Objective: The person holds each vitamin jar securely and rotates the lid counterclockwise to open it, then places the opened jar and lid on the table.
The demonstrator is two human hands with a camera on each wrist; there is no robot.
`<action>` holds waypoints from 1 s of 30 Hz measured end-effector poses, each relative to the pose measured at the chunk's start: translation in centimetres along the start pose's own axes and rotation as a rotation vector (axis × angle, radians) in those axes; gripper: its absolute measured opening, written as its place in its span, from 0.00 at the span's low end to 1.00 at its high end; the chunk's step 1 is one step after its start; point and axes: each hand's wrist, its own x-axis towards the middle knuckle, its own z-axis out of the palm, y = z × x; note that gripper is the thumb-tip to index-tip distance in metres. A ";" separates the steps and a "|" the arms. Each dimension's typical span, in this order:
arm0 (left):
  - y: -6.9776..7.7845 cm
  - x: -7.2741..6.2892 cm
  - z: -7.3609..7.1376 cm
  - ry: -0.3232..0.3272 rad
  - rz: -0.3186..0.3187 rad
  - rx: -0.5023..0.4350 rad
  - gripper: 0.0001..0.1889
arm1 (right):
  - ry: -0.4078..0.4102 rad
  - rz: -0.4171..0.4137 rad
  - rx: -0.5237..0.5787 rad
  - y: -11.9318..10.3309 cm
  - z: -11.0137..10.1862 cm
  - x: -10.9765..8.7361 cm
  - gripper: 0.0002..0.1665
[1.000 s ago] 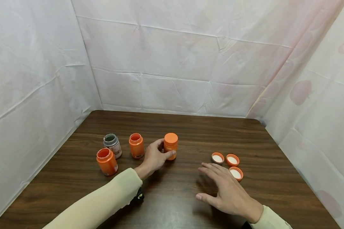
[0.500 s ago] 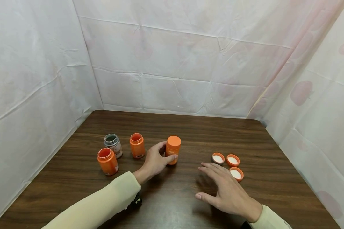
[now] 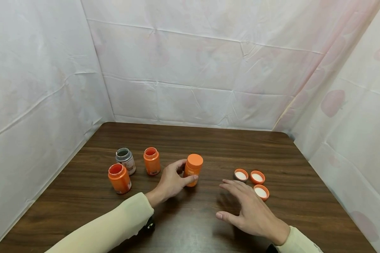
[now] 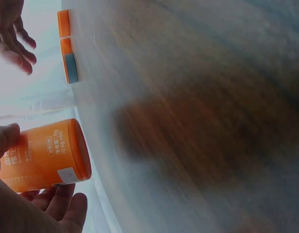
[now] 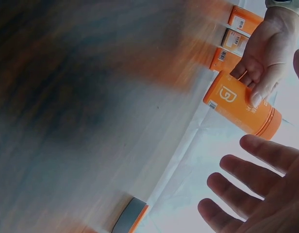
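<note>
An orange capped bottle [image 3: 194,166] is gripped in my left hand [image 3: 172,181], thumb on the near side. It leans slightly, and in the left wrist view the bottle [image 4: 45,155] shows its bottom rim raised off the table. My right hand [image 3: 253,212] hovers over the table with its fingers spread, holding nothing. Just beyond those fingers lie three lids, white insides up: a grey-sided lid [image 3: 241,175] and two orange ones, a far lid [image 3: 257,177] and a near lid [image 3: 261,192].
Uncapped jars stand upright on the left: a near orange jar [image 3: 119,180], a grey jar [image 3: 126,162] behind it, and another orange jar [image 3: 152,162] beside my left hand. White sheeting [image 3: 190,63] encloses the back and sides of the dark wooden table [image 3: 228,144].
My left hand has brought the capped bottle to the right and nearer to me, tilting it a little. The right hand, the lids and the open jars have stayed put.
</note>
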 end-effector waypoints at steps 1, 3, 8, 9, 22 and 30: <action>0.0 -0.1 0.0 -0.004 0.002 0.005 0.28 | 0.001 0.001 0.002 0.0 0.0 0.0 0.42; 0.0 -0.2 0.0 -0.011 0.008 0.018 0.28 | 0.003 0.005 0.009 0.0 0.0 0.0 0.42; 0.1 -0.5 -0.1 -0.035 0.014 0.034 0.28 | 0.002 0.015 0.030 -0.1 0.0 0.1 0.42; 0.1 -0.5 -0.1 -0.039 0.012 0.031 0.28 | 0.003 0.015 0.031 -0.1 0.0 0.1 0.42; 0.0 -1.3 -0.3 -0.123 0.069 0.004 0.30 | 0.012 0.028 0.046 -0.2 0.1 0.0 0.43; 0.2 -1.7 -0.4 -0.139 0.077 0.018 0.31 | 0.028 0.057 0.072 -0.4 0.2 0.1 0.44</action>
